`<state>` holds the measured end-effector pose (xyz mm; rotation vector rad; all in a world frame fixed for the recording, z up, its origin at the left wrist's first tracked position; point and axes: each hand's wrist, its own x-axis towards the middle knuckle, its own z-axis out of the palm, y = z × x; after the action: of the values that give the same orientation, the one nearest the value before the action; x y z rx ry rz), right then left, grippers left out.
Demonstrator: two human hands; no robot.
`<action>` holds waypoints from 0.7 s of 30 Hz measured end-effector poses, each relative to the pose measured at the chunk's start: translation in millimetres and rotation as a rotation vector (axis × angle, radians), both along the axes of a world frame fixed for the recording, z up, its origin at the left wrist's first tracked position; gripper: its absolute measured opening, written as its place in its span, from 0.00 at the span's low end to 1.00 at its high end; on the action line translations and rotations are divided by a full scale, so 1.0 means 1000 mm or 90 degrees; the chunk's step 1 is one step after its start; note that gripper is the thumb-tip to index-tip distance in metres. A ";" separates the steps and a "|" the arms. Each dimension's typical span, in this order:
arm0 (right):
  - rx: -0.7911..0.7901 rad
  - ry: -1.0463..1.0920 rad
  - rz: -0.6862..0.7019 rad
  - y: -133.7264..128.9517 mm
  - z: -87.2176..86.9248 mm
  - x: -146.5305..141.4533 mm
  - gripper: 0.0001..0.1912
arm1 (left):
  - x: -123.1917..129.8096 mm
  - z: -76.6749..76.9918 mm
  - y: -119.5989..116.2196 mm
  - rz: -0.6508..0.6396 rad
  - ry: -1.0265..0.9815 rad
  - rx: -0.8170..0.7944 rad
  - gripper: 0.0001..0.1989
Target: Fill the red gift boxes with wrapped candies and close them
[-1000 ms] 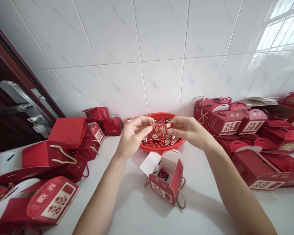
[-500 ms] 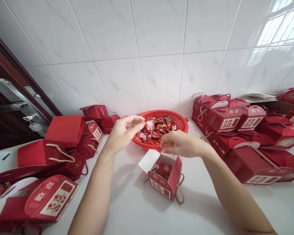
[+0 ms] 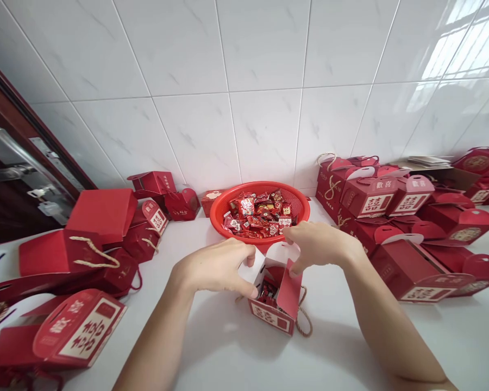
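A small red gift box [image 3: 271,317] with gold-and-red lettering stands with its lid flaps up on the white table, wrapped sweets [image 3: 269,290] inside it. My left hand [image 3: 218,266] is at its left side, thumb and fingers around the white-lined left flap. On the other side, my right hand [image 3: 321,244] has its thumb against the red right flap [image 3: 292,288] and its fingers by the back flap. Just behind the box sits a red plastic basket [image 3: 218,212] holding many wrapped sweets [image 3: 258,217].
Red boxes, some with flaps raised, lie at the left, including a lettered box [image 3: 81,328]. Stacked red boxes [image 3: 378,198] stand at the right. A tiled wall [image 3: 264,130] closes off the back, and a dark door with a metal handle [image 3: 12,157] is at far left.
Both hands have come from the basket down to the gift box's flaps. The right flap now leans inward, and the back flap shows between my hands.
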<state>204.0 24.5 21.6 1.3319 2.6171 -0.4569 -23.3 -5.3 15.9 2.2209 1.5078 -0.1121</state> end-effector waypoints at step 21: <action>-0.013 -0.002 0.127 0.001 -0.003 -0.014 0.09 | 0.022 -0.001 -0.012 -0.147 -0.108 -0.051 0.18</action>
<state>190.2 25.2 18.6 1.0493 2.6985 -0.4493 -1.7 -17.2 14.6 2.2707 1.1361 -0.0533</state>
